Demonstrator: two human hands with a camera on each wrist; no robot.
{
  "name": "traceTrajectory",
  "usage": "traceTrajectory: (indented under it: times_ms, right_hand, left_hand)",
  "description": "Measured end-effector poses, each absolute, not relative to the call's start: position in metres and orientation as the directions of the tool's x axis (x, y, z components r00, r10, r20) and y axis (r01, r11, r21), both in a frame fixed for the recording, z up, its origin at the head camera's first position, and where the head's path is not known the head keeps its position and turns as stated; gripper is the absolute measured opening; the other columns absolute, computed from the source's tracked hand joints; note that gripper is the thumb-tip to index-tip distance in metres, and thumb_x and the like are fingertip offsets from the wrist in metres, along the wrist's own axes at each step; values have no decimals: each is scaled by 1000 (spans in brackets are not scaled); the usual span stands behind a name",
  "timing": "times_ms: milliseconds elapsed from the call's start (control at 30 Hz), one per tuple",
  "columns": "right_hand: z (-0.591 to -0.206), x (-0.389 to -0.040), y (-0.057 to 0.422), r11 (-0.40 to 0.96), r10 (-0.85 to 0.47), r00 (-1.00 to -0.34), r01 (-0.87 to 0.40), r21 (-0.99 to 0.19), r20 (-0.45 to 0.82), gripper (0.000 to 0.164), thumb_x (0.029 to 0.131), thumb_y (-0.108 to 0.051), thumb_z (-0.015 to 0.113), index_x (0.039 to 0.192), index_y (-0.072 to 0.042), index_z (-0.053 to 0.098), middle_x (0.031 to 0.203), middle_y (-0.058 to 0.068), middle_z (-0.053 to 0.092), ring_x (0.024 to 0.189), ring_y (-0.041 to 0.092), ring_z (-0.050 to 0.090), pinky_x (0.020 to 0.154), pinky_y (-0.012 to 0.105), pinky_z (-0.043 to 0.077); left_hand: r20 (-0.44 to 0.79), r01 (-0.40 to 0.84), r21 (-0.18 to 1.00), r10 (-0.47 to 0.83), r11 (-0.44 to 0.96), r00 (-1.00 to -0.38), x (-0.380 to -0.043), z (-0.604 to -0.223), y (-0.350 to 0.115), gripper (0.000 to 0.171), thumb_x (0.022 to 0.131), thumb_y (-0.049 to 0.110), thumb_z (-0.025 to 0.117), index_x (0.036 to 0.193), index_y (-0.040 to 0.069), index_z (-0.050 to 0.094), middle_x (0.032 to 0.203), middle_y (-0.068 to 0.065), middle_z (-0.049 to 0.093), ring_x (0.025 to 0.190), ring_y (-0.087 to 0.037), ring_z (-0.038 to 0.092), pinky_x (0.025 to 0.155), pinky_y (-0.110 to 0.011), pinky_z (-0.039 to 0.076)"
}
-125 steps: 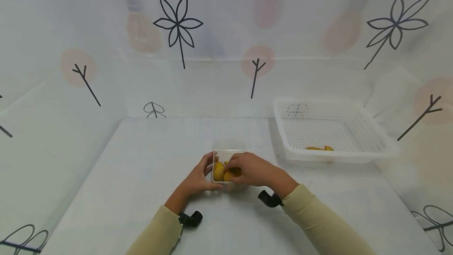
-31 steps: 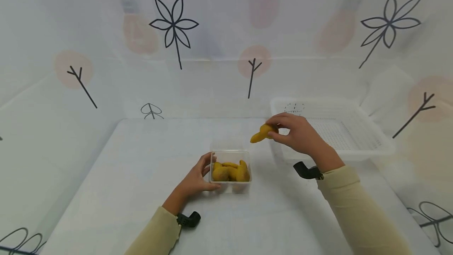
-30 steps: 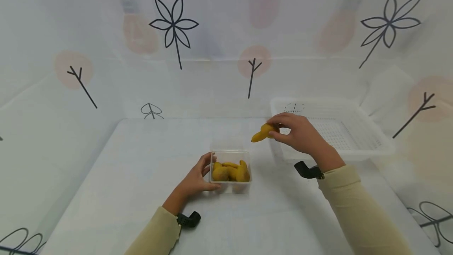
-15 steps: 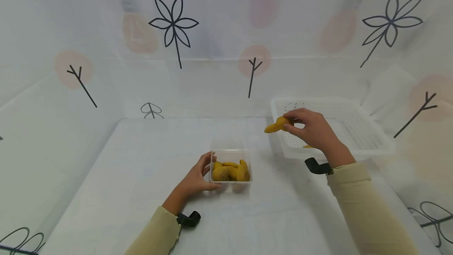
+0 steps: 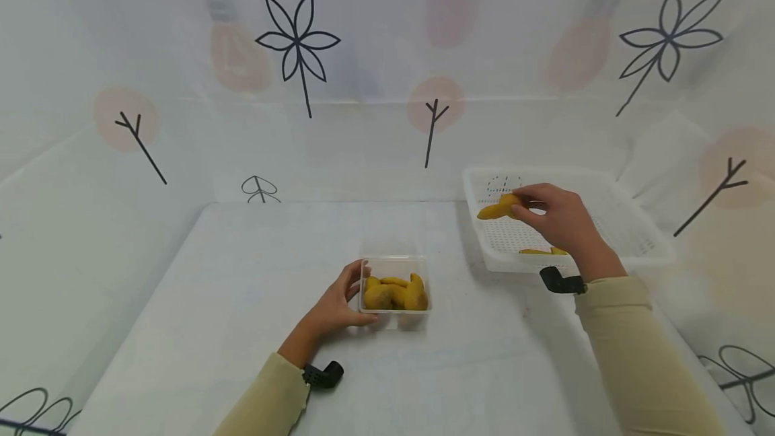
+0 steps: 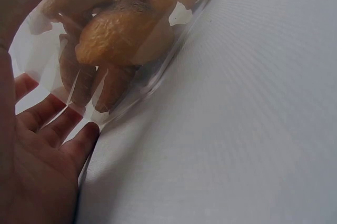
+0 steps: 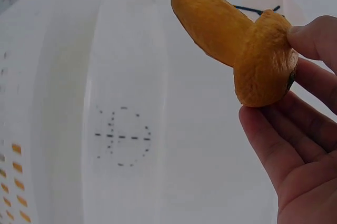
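In the head view my left hand [image 5: 340, 302] grips the left side of a clear plastic box [image 5: 396, 312], thumb at the front and fingers behind. Several yellow lobed pieces [image 5: 415, 295] lie in it; the left wrist view shows them [image 6: 124, 34] wrinkled and rounded through the clear wall. My right hand [image 5: 560, 217] pinches another yellow lobed piece [image 5: 499, 208] over the white basket [image 5: 505, 265]. Seen from the right wrist, this piece [image 7: 263, 58] has a round, wrinkled body and one long finger-like lobe pointing away from the fingertips [image 7: 255, 121].
More yellow pieces [image 5: 535, 251] lie in the perforated basket near its front wall, partly hidden by that wall. The box and basket stand on a white-covered table [image 5: 272, 241]. A patterned white sheet [image 5: 363, 153] hangs behind and along the sides.
Earlier the right hand was in the plastic box. It has since lifted a yellow lobed piece and carried it right, from beside the basket to over it. The left hand stays on the box.
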State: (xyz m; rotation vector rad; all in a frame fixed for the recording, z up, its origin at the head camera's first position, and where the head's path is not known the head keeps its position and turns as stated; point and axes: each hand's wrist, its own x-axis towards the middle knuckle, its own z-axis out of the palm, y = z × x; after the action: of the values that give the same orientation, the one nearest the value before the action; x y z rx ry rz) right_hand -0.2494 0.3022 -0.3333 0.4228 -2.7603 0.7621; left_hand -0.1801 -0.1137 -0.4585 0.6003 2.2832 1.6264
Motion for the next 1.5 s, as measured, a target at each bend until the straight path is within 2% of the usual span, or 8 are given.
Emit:
traceTrajectory:
  times_ms: [500, 733, 1000, 1233, 1500]
  right_hand:
    - [-339, -253, 332, 829, -30, -992, -92, -551, 121, 61, 93, -51, 56, 136, -7, 53, 133, 21, 56, 119, 42, 57, 95, 58, 50]
    - [-343, -256, 343, 841, 0, -994, -57, -538, 106, 63, 94, -51, 55, 136, -5, 52, 134, 24, 55, 120, 44, 55, 95, 60, 49]
    - [-349, -258, 358, 844, 27, -997, -17, -536, 74, 64, 94, -53, 53, 135, -4, 52, 131, 27, 57, 119, 44, 53, 91, 59, 48]
    - [-353, -260, 370, 855, 35, -999, 20, -518, 20, 70, 94, -57, 50, 136, -1, 50, 131, 31, 54, 117, 46, 50, 90, 63, 45]
    - [-357, -261, 380, 869, 42, -999, 51, -493, -30, 73, 94, -59, 47, 136, 0, 49, 129, 33, 54, 113, 48, 51, 85, 63, 45]
  left_hand:
    - [8, 168, 941, 480, 292, -877, -180, -457, -114, 108, 73, 19, 86, 154, 6, 15, 157, -19, 27, 147, -28, 27, 120, -42, 25]
    - [5, 162, 944, 476, 288, -879, -180, -459, -113, 108, 73, 21, 86, 154, 10, 16, 158, -16, 27, 148, -26, 26, 121, -41, 26]
    - [65, 208, 939, 452, 274, -890, -192, -491, -116, 107, 70, 25, 88, 152, 23, 20, 157, -6, 31, 146, -22, 29, 119, -42, 29]
    - [87, 226, 937, 450, 266, -889, -193, -493, -116, 107, 69, 28, 88, 152, 22, 20, 156, -6, 31, 146, -23, 30, 118, -44, 30]
    - [82, 222, 939, 458, 261, -885, -192, -491, -115, 105, 70, 19, 87, 152, 22, 20, 156, -8, 31, 146, -23, 31, 119, -41, 29]
